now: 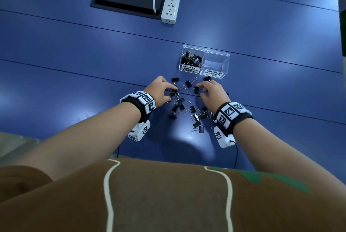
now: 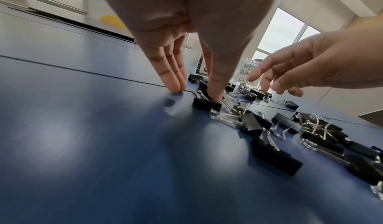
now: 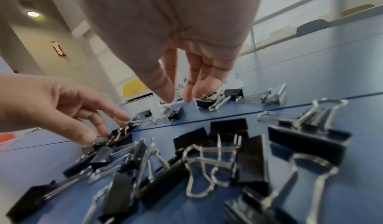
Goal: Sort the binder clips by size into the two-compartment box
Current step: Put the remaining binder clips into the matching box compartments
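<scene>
Your left hand [image 1: 159, 89] rests extended fingertips on the table [image 1: 74, 63] and on one clip [image 2: 207, 104] at the pile's [image 1: 189, 112] 10 o'clock edge, gripping nothing. Your right hand [image 1: 211, 91] hovers at 1 o'clock, fingers loose and empty. The box [image 1: 205, 61] stands at 12 o'clock beyond the pile: left compartment holds clips, right compartment bare.

Blue table [image 1: 74, 54], pale walls [image 3: 41, 36], bright windows [image 2: 283, 31], ceiling light [image 3: 33, 14].
</scene>
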Action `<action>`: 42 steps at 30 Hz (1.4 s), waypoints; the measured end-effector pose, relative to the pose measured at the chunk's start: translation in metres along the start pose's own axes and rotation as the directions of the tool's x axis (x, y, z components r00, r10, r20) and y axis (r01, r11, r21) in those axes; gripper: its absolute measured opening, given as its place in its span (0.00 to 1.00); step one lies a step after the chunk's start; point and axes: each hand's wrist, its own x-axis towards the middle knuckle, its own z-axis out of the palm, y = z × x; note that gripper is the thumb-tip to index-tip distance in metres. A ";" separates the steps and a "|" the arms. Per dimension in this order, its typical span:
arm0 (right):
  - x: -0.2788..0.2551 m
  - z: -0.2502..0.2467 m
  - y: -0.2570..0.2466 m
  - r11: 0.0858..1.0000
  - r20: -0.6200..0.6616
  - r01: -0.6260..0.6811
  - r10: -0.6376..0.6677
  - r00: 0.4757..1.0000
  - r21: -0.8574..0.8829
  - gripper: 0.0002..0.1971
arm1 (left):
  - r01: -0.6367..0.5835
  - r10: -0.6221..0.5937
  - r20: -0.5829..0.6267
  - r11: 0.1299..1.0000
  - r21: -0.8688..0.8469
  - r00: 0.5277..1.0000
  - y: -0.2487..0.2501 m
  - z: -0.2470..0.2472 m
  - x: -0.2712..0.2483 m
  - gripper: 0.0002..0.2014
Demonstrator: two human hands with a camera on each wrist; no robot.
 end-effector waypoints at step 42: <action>-0.098 0.019 0.049 0.967 -0.042 -0.240 0.244 0.969 0.082 0.09 | -0.340 0.290 0.186 0.865 0.368 0.939 0.078 0.074 0.002 0.14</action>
